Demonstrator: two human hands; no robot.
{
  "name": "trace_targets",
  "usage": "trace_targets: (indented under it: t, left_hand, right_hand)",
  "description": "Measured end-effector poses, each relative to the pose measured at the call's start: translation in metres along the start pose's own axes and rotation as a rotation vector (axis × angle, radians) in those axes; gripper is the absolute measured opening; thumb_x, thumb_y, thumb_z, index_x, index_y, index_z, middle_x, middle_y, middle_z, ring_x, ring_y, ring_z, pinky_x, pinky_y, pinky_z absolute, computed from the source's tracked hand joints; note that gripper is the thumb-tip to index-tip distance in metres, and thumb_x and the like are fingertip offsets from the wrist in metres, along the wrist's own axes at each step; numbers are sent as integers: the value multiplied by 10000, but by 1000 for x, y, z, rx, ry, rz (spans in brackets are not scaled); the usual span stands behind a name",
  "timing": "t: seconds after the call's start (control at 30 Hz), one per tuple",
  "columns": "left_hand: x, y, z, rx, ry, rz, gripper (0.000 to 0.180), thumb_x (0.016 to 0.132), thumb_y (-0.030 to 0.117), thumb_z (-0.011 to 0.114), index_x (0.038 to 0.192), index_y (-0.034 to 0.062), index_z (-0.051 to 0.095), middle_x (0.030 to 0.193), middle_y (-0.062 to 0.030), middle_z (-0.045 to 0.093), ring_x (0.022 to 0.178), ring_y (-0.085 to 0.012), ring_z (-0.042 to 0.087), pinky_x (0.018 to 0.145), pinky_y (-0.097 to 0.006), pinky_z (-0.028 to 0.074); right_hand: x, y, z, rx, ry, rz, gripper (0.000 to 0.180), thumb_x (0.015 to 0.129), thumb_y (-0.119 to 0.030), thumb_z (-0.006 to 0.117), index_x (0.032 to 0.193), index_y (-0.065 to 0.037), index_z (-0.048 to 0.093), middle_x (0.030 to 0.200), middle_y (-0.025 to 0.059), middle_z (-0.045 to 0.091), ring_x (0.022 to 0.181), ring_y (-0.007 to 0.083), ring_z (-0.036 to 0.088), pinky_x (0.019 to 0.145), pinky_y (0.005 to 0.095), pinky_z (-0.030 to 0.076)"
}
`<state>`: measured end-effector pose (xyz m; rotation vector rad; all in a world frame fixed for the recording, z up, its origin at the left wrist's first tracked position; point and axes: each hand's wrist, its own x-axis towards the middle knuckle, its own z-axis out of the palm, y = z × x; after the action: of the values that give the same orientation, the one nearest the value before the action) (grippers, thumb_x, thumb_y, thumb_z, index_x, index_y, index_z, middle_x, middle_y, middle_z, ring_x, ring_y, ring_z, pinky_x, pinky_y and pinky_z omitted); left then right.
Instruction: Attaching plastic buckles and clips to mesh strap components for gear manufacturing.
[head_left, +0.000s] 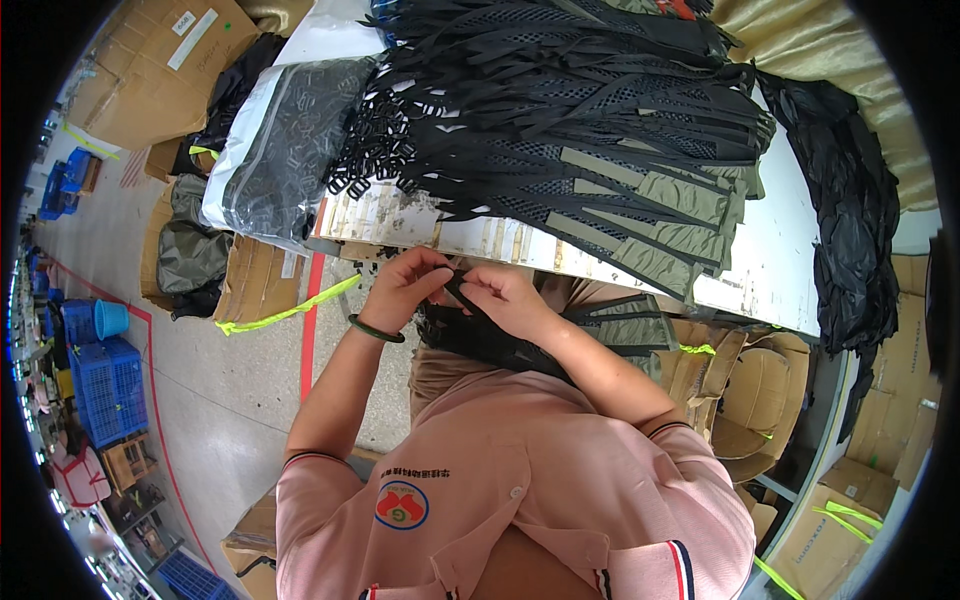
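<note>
Just below the table's near edge, my two hands work close together over my lap. My left hand [403, 287] is closed, thumb and fingers pinched on the end of a black strap [456, 288]. Right beside it, my right hand [507, 298] pinches the same strap; whether a small buckle is between the fingers cannot be made out. Black fabric [490, 338] hangs below the hands across my lap, and an olive-and-black strap piece [635, 328] lies to its right. On the table is a large heap of black mesh and olive strap pieces [590, 130], with black plastic buckles [375, 150] at its left end.
A clear plastic bag [290, 150] of black parts lies on the white table [745, 295] at left. Cardboard boxes [265, 280] stand beside the table on the left, with another open box [760, 400] at right. Black fabric [850, 210] drapes over the right edge. Blue crates [108, 390] stand far left.
</note>
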<state>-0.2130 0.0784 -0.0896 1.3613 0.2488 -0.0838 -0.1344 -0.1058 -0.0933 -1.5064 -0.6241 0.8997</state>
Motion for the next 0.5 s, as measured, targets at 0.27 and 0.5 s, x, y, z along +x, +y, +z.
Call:
trace_targets:
  t: [0.27,0.5]
  left_hand:
    - [12,6,-7,122,22,99,68,855,55,640,893,4,615,805,-6,617,650,-65,546,577,-218,450]
    - [82,13,-68,1057,380,351,296,762,221,734,983,66,615,867,-107,564,773,-257,588,659,-350,484]
  right_hand:
    - [3,-8,19,143,168,-17,146,902,-112,574,918,27,617,694,24,596,606,75,537,565,219,450]
    - [9,-12,20,75,111,-7,144,892,-93,582,959,17,645,693,23,594,610,89,543,550,229,458]
